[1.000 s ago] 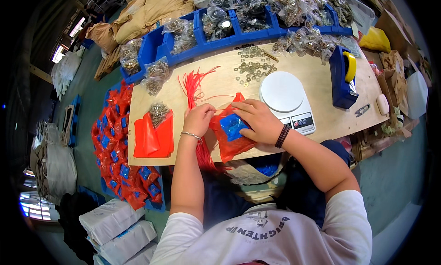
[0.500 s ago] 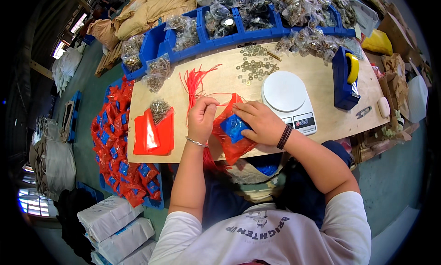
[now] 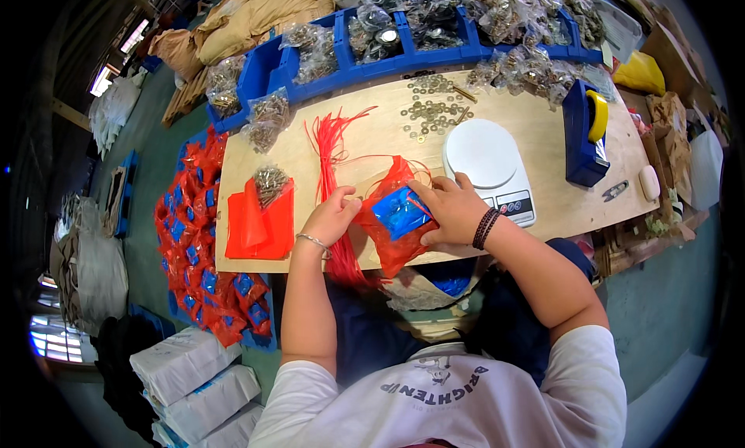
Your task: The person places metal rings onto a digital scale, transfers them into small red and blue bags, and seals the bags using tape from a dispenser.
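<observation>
A red mesh-like bag (image 3: 396, 251) with a blue packet (image 3: 400, 213) lies at the table's near edge. My right hand (image 3: 454, 210) grips the bag and packet from the right, thumb below and fingers over the top. Beside the bag's left edge, my left hand (image 3: 330, 217) has loosely curled fingers, thumb and index slightly apart, with nothing visible in them. A thin red tie loops above the bag's top. Behind and under my left hand runs a bundle of red ties (image 3: 330, 149).
A stack of flat red bags (image 3: 247, 234) bears a bag of screws (image 3: 270, 184). A white scale (image 3: 481, 157), loose washers (image 3: 434, 116) and a blue tape dispenser (image 3: 578, 137) stand on the table. Blue bins (image 3: 318, 79) line the back; filled red bags (image 3: 206, 250) lie left.
My left hand has let go of the red tie and moved down and left. My right hand has shifted its hold, and the bag and packet have turned slightly.
</observation>
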{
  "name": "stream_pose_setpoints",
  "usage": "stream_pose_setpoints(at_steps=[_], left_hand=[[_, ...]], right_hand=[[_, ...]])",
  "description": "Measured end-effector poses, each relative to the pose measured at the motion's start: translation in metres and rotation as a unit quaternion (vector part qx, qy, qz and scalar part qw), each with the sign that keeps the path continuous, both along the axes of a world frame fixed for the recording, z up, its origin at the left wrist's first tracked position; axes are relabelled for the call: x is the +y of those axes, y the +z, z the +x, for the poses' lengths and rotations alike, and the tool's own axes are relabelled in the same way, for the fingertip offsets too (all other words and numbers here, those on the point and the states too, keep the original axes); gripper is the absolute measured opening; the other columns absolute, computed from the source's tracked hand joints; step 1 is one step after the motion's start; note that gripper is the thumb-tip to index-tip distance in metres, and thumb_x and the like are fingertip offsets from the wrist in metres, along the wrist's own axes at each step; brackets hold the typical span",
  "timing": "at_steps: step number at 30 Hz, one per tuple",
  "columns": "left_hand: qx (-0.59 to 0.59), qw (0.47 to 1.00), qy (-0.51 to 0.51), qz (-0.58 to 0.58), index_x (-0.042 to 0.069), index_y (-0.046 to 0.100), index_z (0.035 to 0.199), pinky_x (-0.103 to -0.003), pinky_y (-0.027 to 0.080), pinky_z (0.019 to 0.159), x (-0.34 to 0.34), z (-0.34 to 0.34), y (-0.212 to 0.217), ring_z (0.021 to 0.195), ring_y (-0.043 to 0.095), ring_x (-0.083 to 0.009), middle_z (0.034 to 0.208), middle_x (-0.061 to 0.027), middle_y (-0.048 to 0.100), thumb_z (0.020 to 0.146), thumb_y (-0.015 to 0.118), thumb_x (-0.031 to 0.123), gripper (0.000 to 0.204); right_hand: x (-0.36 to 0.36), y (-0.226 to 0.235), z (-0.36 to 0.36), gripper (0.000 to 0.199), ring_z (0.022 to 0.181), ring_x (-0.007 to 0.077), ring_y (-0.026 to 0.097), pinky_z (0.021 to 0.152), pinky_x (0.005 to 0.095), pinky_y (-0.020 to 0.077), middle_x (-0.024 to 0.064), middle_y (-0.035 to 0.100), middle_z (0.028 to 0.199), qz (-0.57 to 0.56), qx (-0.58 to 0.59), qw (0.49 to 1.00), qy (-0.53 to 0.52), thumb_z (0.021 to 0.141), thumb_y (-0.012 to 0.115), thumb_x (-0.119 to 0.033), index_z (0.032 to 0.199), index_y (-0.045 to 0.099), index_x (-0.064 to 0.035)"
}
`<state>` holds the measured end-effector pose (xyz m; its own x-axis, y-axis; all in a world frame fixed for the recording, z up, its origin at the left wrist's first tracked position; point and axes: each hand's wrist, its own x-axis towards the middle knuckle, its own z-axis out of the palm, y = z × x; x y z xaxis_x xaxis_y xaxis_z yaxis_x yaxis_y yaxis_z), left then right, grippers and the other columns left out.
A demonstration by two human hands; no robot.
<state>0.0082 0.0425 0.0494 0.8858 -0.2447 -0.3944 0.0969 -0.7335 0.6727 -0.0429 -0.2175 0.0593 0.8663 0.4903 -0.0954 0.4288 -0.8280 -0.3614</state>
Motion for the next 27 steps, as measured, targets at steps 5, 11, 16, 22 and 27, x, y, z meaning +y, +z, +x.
stream_pose_setpoints(at_steps=[5, 11, 16, 22, 27], left_hand=[[0.101, 0.987, 0.015, -0.128, 0.01, 0.042, 0.121, -0.029, 0.05, 0.065, -0.009, 0.001, -0.005, 0.087, 0.054, -0.0154, 0.102, -0.0092, 0.054, 0.082, 0.061, 0.029, 0.047], [-0.115, 0.98, 0.017, -0.159, 0.006, 0.049, 0.103, -0.024, 0.045, 0.067, -0.016, 0.001, -0.033, 0.078, 0.051, -0.0112, 0.089, -0.0027, 0.053, 0.068, 0.071, 0.007, 0.041], [-0.152, 0.968, 0.044, -0.196, 0.005, 0.057, 0.087, -0.026, 0.046, 0.068, -0.039, -0.018, 0.011, 0.072, 0.055, -0.0129, 0.078, -0.0036, 0.059, 0.066, 0.07, 0.007, 0.025], [-0.319, 0.917, -0.1, -0.218, 0.008, 0.058, 0.074, -0.028, 0.045, 0.059, -0.045, -0.039, 0.03, 0.067, 0.057, -0.0202, 0.071, -0.0046, 0.057, 0.065, 0.066, 0.003, 0.012], [-0.346, 0.873, -0.254, -0.233, 0.01, 0.053, 0.065, -0.032, 0.043, 0.055, -0.034, -0.044, 0.033, 0.062, 0.054, -0.0214, 0.063, -0.0032, 0.051, 0.062, 0.061, 0.001, 0.012]], right_hand=[[0.002, 0.002, 0.001, 0.088, 0.116, 0.0309, 0.043, 0.095, 0.0469, 0.0258, 0.0155, 0.056, 0.112, 0.025, -0.007, 1.0, -0.014, 0.064, 0.07, -0.043, 0.133, 0.028, -0.0083], [0.003, 0.004, 0.0, 0.071, 0.103, 0.0311, 0.05, 0.088, 0.04, 0.0362, 0.0144, 0.056, 0.105, 0.06, -0.053, 0.996, -0.032, 0.064, 0.07, -0.04, 0.121, 0.043, -0.0068], [-0.015, 0.015, 0.012, 0.029, 0.087, 0.0302, 0.05, 0.075, 0.0377, 0.0425, 0.0125, 0.054, 0.09, 0.205, -0.141, 0.964, -0.098, 0.07, 0.068, -0.025, 0.088, 0.059, -0.0047], [-0.005, 0.031, 0.004, 0.026, 0.09, 0.0322, 0.05, 0.078, 0.0377, 0.0418, 0.0131, 0.054, 0.095, 0.361, -0.284, 0.886, -0.068, 0.067, 0.068, -0.011, 0.087, 0.054, -0.0043], [-0.025, 0.028, 0.005, 0.049, 0.092, 0.0215, 0.056, 0.077, 0.0319, 0.0463, 0.0122, 0.058, 0.101, 0.359, 0.165, 0.918, 0.006, 0.074, 0.067, -0.028, 0.113, 0.052, -0.0039]])
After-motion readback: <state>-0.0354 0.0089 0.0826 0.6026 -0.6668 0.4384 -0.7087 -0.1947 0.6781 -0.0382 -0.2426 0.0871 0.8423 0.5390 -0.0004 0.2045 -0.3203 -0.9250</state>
